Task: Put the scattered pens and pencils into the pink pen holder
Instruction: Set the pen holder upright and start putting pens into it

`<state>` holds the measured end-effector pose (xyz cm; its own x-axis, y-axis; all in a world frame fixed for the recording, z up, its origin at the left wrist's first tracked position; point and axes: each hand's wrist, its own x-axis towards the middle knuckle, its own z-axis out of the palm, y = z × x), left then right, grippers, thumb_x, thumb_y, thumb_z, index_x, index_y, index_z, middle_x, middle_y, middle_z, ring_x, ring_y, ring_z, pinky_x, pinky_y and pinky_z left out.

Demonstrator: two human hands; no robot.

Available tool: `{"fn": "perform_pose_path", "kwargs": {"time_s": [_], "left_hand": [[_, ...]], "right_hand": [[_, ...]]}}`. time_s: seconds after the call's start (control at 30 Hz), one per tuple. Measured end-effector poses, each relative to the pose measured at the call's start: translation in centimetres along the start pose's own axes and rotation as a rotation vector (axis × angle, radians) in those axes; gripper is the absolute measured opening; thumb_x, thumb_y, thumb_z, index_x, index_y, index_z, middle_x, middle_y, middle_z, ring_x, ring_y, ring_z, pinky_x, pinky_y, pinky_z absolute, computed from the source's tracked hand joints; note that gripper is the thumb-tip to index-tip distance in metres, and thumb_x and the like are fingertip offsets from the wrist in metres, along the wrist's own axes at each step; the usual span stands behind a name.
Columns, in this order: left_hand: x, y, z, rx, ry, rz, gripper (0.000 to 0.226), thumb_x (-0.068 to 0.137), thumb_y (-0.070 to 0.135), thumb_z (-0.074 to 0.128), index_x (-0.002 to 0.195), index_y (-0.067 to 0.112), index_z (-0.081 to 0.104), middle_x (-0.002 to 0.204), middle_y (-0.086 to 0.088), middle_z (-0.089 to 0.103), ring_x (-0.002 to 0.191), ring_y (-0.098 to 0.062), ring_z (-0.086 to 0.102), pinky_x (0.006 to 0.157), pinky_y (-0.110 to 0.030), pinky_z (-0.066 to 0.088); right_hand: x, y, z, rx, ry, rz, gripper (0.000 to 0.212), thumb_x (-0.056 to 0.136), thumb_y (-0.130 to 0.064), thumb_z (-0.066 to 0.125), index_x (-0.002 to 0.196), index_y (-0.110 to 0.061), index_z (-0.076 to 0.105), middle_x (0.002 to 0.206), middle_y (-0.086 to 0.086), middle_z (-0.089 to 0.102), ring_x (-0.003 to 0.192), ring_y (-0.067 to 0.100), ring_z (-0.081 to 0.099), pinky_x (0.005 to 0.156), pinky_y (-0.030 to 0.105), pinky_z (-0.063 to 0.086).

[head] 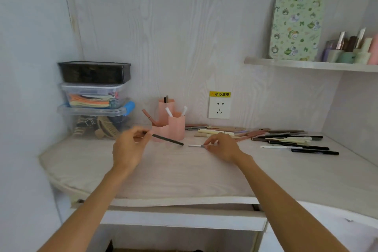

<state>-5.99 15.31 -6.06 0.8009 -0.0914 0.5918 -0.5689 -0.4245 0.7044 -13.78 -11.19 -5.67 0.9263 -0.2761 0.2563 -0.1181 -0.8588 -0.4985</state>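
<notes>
The pink pen holder [176, 124] stands at the back middle of the desk, with a few pens upright in its compartments. My left hand [127, 146] holds a dark pencil [167, 139] by one end, in front of the holder and just above the desk. My right hand [222, 145] pinches one end of a white pen [195, 145] lying on the desk. To the right, several scattered pens and pencils [290, 141] in black, cream and brown lie across the desktop.
Three stacked plastic boxes [95, 96] fill the back left corner. A wall socket [219, 107] sits behind the holder. A shelf [311, 65] at the upper right carries a patterned board [296, 26] and small containers. The desk's front edge [184, 200] is close to me.
</notes>
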Motion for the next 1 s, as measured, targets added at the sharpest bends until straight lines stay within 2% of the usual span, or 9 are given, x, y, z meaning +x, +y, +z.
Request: {"fn": "perform_pose_path", "kwargs": {"time_s": [0.1, 0.2, 0.27, 0.33, 0.47, 0.6, 0.7, 0.83, 1.0], "left_hand": [[1.8, 1.6, -1.6, -0.129, 0.045, 0.021, 0.006, 0.082, 0.027, 0.07, 0.084, 0.021, 0.07, 0.076, 0.009, 0.069, 0.074, -0.011, 0.067, 0.071, -0.027, 0.053], [4.0, 3.5, -3.1, -0.152, 0.086, 0.075, 0.005, 0.083, 0.021, 0.07, 0.086, 0.018, 0.072, 0.081, 0.002, 0.07, 0.074, -0.015, 0.065, 0.073, -0.036, 0.056], [6.0, 5.0, -4.0, -0.083, 0.151, 0.156, 0.008, 0.081, 0.023, 0.071, 0.088, 0.019, 0.073, 0.085, 0.001, 0.072, 0.074, -0.009, 0.065, 0.074, -0.029, 0.055], [7.7, 6.6, -4.7, -0.051, 0.235, 0.238, 0.012, 0.081, 0.029, 0.071, 0.089, 0.02, 0.074, 0.085, 0.008, 0.072, 0.072, -0.003, 0.066, 0.073, -0.02, 0.053], [11.1, 9.5, -3.2, 0.022, 0.419, 0.301, 0.02, 0.081, 0.037, 0.07, 0.093, 0.022, 0.072, 0.08, 0.012, 0.068, 0.07, -0.004, 0.065, 0.068, -0.023, 0.053], [13.4, 9.2, 0.1, 0.236, 0.351, 0.287, 0.026, 0.08, 0.042, 0.07, 0.095, 0.021, 0.066, 0.083, 0.004, 0.073, 0.071, -0.011, 0.068, 0.062, -0.027, 0.049], [14.1, 7.9, 2.1, 0.339, 0.296, 0.306, 0.025, 0.081, 0.041, 0.069, 0.091, 0.018, 0.069, 0.083, 0.0, 0.075, 0.073, -0.016, 0.07, 0.054, -0.021, 0.041], [13.9, 7.4, 3.2, 0.289, 0.289, 0.393, 0.026, 0.083, 0.036, 0.068, 0.095, 0.014, 0.072, 0.084, -0.003, 0.075, 0.073, -0.018, 0.071, 0.062, -0.025, 0.05], [14.5, 8.1, 2.0, 0.132, 0.611, 0.472, 0.027, 0.086, 0.037, 0.065, 0.097, 0.014, 0.073, 0.083, 0.001, 0.074, 0.067, -0.005, 0.063, 0.059, -0.022, 0.047]], "right_hand": [[1.9, -0.8, 1.5, -0.012, 0.024, -0.051, 0.013, 0.084, -0.026, 0.062, 0.092, -0.025, 0.073, 0.105, 0.004, 0.067, 0.103, 0.02, 0.058, 0.087, 0.034, 0.047], [3.3, -1.2, 2.7, -0.049, 0.063, -0.093, 0.015, 0.085, -0.025, 0.06, 0.093, -0.025, 0.072, 0.106, 0.004, 0.067, 0.104, 0.022, 0.057, 0.09, 0.037, 0.047], [4.2, -1.2, 3.2, -0.037, 0.073, -0.097, 0.014, 0.085, -0.025, 0.06, 0.092, -0.025, 0.072, 0.102, 0.005, 0.064, 0.101, 0.022, 0.057, 0.087, 0.037, 0.047], [4.6, -1.0, 3.7, -0.029, 0.082, -0.115, 0.013, 0.085, -0.025, 0.059, 0.092, -0.025, 0.071, 0.099, 0.004, 0.062, 0.1, 0.022, 0.056, 0.085, 0.037, 0.047], [5.0, -0.2, 4.5, -0.047, 0.099, -0.142, 0.014, 0.088, -0.026, 0.055, 0.096, -0.028, 0.067, 0.102, 0.0, 0.061, 0.104, 0.021, 0.051, 0.087, 0.036, 0.044], [5.3, 0.2, 4.8, -0.032, 0.115, -0.153, 0.016, 0.088, -0.027, 0.055, 0.097, -0.031, 0.067, 0.106, -0.005, 0.061, 0.104, 0.018, 0.05, 0.087, 0.032, 0.043], [5.4, 0.3, 4.9, -0.025, 0.125, -0.165, 0.016, 0.088, -0.028, 0.054, 0.097, -0.032, 0.067, 0.106, -0.006, 0.061, 0.104, 0.017, 0.05, 0.085, 0.031, 0.041], [5.5, 0.3, 4.9, -0.039, 0.128, -0.177, 0.016, 0.088, -0.028, 0.054, 0.097, -0.031, 0.066, 0.106, -0.007, 0.061, 0.104, 0.016, 0.051, 0.084, 0.03, 0.039], [5.4, 0.1, 4.8, -0.055, 0.113, -0.178, 0.016, 0.089, -0.028, 0.053, 0.098, -0.031, 0.065, 0.108, -0.007, 0.06, 0.106, 0.016, 0.05, 0.086, 0.031, 0.039]]}}
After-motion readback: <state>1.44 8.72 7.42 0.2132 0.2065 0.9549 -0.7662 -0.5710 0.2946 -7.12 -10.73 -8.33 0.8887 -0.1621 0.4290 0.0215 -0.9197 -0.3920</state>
